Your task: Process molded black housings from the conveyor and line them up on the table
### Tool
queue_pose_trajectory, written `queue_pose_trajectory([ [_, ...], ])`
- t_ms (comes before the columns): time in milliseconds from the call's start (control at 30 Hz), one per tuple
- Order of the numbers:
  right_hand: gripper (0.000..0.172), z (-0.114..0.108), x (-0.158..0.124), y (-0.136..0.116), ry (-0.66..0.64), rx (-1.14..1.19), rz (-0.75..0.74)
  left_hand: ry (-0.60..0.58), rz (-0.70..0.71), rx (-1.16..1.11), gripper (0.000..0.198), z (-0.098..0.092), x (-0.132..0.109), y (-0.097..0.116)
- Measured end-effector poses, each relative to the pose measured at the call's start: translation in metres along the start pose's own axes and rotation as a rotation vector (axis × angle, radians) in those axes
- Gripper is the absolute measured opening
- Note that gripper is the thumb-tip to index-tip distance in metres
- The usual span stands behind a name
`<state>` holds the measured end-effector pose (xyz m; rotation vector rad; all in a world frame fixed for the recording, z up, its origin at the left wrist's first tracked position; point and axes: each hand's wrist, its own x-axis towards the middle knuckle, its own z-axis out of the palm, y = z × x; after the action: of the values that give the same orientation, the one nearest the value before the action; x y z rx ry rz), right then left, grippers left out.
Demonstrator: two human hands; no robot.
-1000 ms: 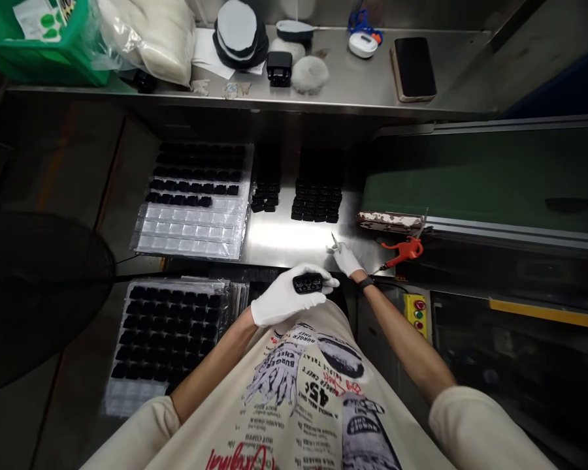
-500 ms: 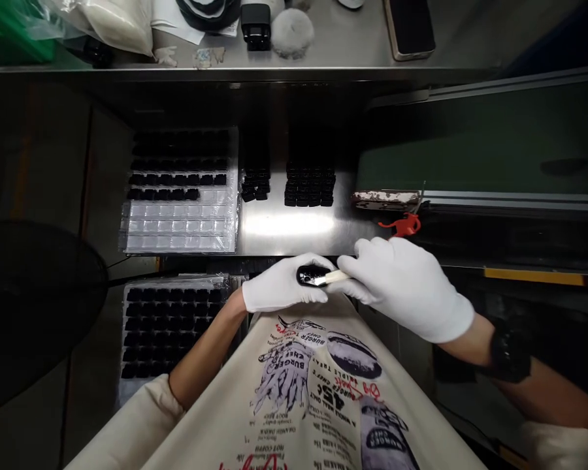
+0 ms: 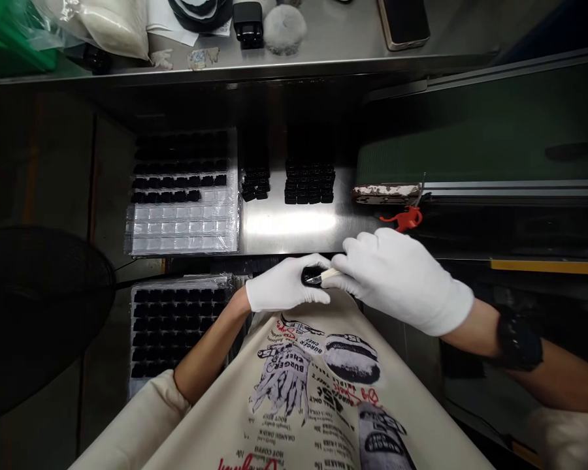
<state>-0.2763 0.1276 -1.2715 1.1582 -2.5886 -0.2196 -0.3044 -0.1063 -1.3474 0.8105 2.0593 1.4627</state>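
Note:
My left hand (image 3: 281, 285), in a white glove, is closed around a small black plastic part (image 3: 310, 272) in front of my body. In my white-gloved right hand (image 3: 396, 277) is a small craft knife (image 3: 330, 274) with a cream handle, pinched between thumb and fingers. Its short metal blade points left and lies at the black part; whether it touches cannot be made out. Beyond my hands, a clear tray (image 3: 183, 243) holds rows of similar black parts, with vacant pockets in its near rows. Two stacked groups of black parts (image 3: 310, 186) stand to its right.
A lower tray (image 3: 176, 313) of black parts is beside my left forearm. Right of the steel table (image 3: 284, 241) is a green conveyor belt (image 3: 490, 143) with a red clip (image 3: 406, 219). The shelf above bears a phone (image 3: 404, 23). A dark fan (image 3: 44, 326) stands left.
The knife has shifted slightly left with my right hand, and its blade angle at the black part has altered a little. My left hand keeps its hold.

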Motion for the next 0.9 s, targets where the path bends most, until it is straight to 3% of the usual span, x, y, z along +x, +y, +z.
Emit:
queue_pose_trajectory([
  [233, 0.046, 0.014, 0.001, -0.001, -0.009, 0.065, 0.143, 0.235, 0.023, 0.018, 0.038, 0.016, 0.006, -0.010],
  [433, 0.054, 0.038, -0.007, 0.008, 0.014, 0.058, 0.215, 0.448, 0.007, -0.064, 0.034, 0.039, 0.019, -0.017],
  [533, 0.054, 0.040, -0.009, 0.015, -0.010, 0.069, 0.201, 0.438, -0.031, -0.109, 0.035, 0.045, 0.027, -0.017],
  [667, 0.056, 0.039, -0.014, 0.024, -0.010, 0.072, 0.112, 0.308, -0.057, -0.180, 0.039, 0.040, 0.030, -0.021],
  [767, 0.062, 0.058, -0.021, 0.031, 0.009, 0.122, 0.244, 0.255, -0.105, -0.395, 0.051, 0.031, 0.031, -0.046],
  [833, 0.058, 0.090, -0.022, 0.035, -0.044, 0.201, 0.455, 0.314, -0.238, -0.720, 0.053, 0.024, 0.035, -0.078],
  [900, 0.053, 0.132, -0.017, 0.039, -0.154, 0.308, 0.654, 0.446, -0.451, -1.045, 0.044, 0.015, 0.047, -0.117],
])
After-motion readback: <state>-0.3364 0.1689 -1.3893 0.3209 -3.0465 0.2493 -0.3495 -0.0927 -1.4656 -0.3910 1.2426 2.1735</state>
